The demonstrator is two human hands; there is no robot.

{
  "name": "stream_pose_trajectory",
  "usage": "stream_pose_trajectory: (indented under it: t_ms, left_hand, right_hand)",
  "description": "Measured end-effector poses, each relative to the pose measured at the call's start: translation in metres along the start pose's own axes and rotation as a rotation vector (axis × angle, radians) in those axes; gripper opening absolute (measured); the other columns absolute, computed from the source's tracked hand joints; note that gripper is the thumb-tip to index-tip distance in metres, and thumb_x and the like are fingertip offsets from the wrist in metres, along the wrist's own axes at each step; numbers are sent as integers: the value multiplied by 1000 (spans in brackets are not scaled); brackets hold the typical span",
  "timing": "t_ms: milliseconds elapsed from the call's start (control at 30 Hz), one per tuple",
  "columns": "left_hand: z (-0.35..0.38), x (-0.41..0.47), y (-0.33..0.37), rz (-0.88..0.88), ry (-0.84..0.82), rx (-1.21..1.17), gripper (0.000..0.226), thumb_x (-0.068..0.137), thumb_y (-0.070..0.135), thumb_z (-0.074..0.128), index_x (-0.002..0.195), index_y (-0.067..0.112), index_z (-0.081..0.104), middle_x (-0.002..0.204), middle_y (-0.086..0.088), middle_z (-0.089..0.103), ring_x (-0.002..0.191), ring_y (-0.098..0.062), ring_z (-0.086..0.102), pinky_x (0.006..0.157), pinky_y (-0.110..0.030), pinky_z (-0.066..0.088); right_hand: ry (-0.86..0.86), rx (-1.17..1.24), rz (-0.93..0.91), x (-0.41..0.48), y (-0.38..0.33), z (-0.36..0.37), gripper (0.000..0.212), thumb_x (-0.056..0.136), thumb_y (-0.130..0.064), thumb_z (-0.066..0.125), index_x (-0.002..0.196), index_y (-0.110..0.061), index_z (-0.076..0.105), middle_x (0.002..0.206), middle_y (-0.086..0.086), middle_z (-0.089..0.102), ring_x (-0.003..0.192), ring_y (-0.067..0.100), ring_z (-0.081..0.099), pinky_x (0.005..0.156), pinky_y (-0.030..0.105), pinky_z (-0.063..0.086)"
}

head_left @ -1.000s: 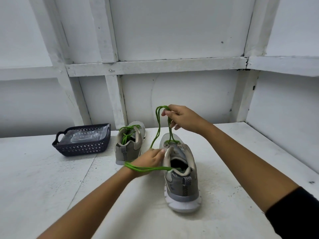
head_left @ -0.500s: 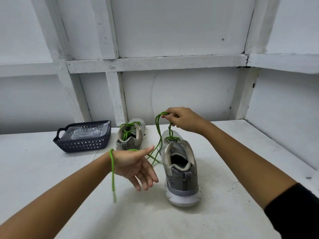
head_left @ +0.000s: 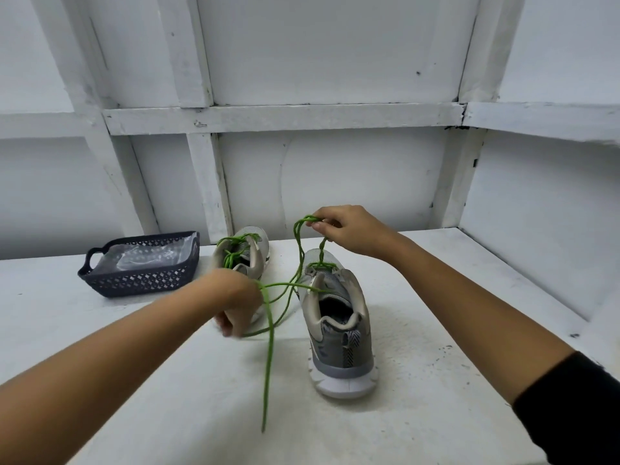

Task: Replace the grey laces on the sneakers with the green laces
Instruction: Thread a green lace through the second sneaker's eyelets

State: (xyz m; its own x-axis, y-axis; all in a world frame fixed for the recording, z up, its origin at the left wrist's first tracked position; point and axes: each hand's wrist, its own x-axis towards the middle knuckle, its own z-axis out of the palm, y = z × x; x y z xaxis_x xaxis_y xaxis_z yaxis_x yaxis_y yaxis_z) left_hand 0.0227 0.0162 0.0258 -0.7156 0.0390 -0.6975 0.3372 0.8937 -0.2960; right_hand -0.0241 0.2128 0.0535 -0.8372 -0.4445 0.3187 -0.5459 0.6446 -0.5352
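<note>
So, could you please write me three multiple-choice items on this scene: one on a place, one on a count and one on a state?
1. Where does the dark basket stand?
A) left of the far sneaker
B) on the wall rail
C) on the floor

2. How many sneakers are on the table?
A) one
B) three
C) two

3. What is the right hand doing?
A) lying flat
B) pinching a loop of green lace above the near sneaker
C) lifting the basket

Key: 1 A, it sits at that shoe's left. 2 C, two grey shoes show. 3 B, fingertips pinch the loop.
</note>
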Motion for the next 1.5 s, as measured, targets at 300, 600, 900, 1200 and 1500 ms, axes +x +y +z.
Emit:
stream_pose_trajectory:
  t_ms: [300,600,900,1200,1500]
  left_hand:
    - [-54,-15,-28,107,979,-453,34,100,33,38,115,9,58,110,-4,62,98,-19,56,90,-32,46]
    - [-50,-6,-27,474,793,-877,22,95,33,52,87,15,63,79,8,63,70,2,55,69,-17,40]
    - [-46,-10,-53,687,682,-1540,18,95,24,49,82,13,54,75,0,59,73,-14,59,73,-32,46]
    - [-56,-12,-72,504,660,-1900,25,95,22,48,71,17,49,50,7,51,48,-7,56,68,-30,46]
    - [-77,-39,-44,1004,313,-2099,14,90,-2,36,97,0,48,93,-22,70,80,-21,73,67,-27,59]
  right_hand:
    - [20,-68,-50,1,0,3,25,96,-25,52,112,-13,66,78,-10,53,70,-1,47,62,9,33]
    - [13,-82,-46,3,-9,6,22,92,-24,57,105,-11,68,92,6,67,87,20,60,77,31,47]
    - [-35,151,-8,7,-7,9,4,85,-19,68,87,-16,66,75,-4,64,70,8,60,68,18,49]
    - [-524,-71,-43,6,-20,28,18,82,-26,72,96,-14,75,95,-6,72,80,3,62,76,17,47]
    - [-446,350,55,19,-29,4,43,88,-30,64,129,-22,55,79,-3,59,70,8,54,66,20,46]
